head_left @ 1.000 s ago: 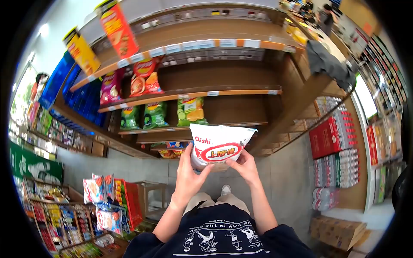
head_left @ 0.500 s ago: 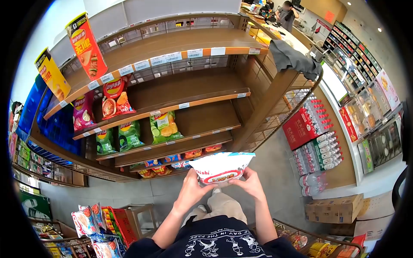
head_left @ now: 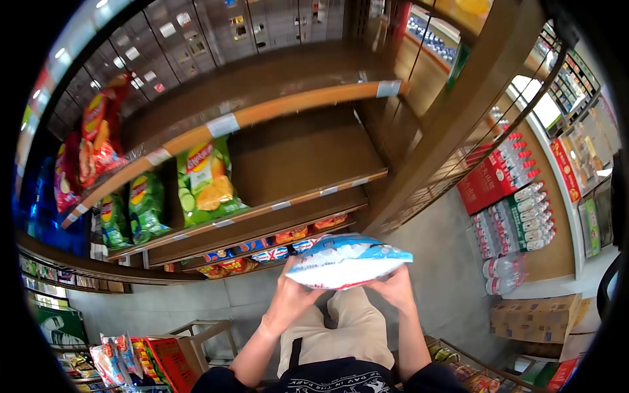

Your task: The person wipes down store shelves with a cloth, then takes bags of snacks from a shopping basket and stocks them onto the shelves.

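A white and blue snack bag point(head_left: 350, 261) is held in front of my body, tilted so its blue upper part shows. My left hand point(head_left: 298, 288) grips its left end, and my right hand point(head_left: 395, 286) grips its right end. Ahead stands a brown shelf unit point(head_left: 308, 150). On its shelves, a green chip bag point(head_left: 204, 183) stands upright, with a smaller green chip bag point(head_left: 148, 208) to its left. A red chip bag point(head_left: 101, 137) sits on the shelf above, at the left. Several small packets point(head_left: 272, 254) lie on the lowest shelf, just beyond the bag.
Bottled drinks point(head_left: 514, 223) are stacked on the floor at the right, with a cardboard box point(head_left: 534, 319) nearer to me. A wire side panel point(head_left: 452, 170) closes the shelf's right end. Behind on the left are a red crate point(head_left: 173, 360) and a stool point(head_left: 213, 340).
My view has moved closer to the shelves and tipped downward. The snack bag has tilted, showing its blue side instead of its lettered front. Both hands still hold it.
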Tool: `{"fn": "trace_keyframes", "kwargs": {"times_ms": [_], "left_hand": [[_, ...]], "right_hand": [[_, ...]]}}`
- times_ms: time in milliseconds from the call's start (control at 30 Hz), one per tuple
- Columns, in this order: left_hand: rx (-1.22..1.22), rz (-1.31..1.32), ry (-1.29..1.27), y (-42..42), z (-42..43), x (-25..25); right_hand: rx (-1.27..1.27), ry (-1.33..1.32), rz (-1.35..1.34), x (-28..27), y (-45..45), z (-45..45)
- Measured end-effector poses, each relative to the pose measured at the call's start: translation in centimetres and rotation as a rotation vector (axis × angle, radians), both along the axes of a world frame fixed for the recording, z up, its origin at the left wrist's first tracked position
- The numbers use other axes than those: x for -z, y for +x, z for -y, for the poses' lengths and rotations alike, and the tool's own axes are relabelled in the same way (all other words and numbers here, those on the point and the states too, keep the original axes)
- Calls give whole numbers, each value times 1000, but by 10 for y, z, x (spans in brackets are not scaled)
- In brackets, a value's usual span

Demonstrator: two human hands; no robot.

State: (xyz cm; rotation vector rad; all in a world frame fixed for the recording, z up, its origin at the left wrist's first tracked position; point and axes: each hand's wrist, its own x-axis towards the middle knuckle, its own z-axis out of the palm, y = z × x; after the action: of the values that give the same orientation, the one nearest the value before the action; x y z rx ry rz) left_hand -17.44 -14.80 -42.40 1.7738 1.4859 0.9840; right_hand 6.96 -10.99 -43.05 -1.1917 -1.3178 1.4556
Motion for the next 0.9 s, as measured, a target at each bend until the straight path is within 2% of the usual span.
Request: {"fn": "trace_keyframes", "kwargs": {"times_ms": [100,167,200,233,300,400,433,467,567,733,800,833,900], "left_hand": [[33,-173,211,0,-18,29],[-39,-33,309,2,-24,45],[-15,-44,331,1,-27,53],[-21,-51,327,-1,-32,66],[-18,-82,483,-6,-48,89],[-28,-135,520,-11,-64,110],[-23,-140,535,-13,-67,115],[-38,-104,510,-14,-68,121],[-60,-155,640,-13,-77,140],[-94,0,675,-15,-113,164],[-80,39,610,-15,-130,156],[-83,54,656,-15,-138,146],[-57,122,513,-27,-164,130]], "right_hand": [[-23,134,-24,38,0,-19],[-120,343,-77,66,0,-33],[-125,340,-203,82,-2,-38],[-131,337,-210,93,-3,-44],[-151,410,-283,106,-7,-58],[-191,470,-399,139,-15,-81],[-185,535,-242,153,-13,-92],[-189,524,-369,155,-20,-93],[-147,667,-236,171,-24,-100],[-113,837,-95,182,-35,-116],[-99,733,-335,163,-53,-133],[-99,714,-378,154,-58,-145],[-92,746,-356,142,-72,-170]]}}
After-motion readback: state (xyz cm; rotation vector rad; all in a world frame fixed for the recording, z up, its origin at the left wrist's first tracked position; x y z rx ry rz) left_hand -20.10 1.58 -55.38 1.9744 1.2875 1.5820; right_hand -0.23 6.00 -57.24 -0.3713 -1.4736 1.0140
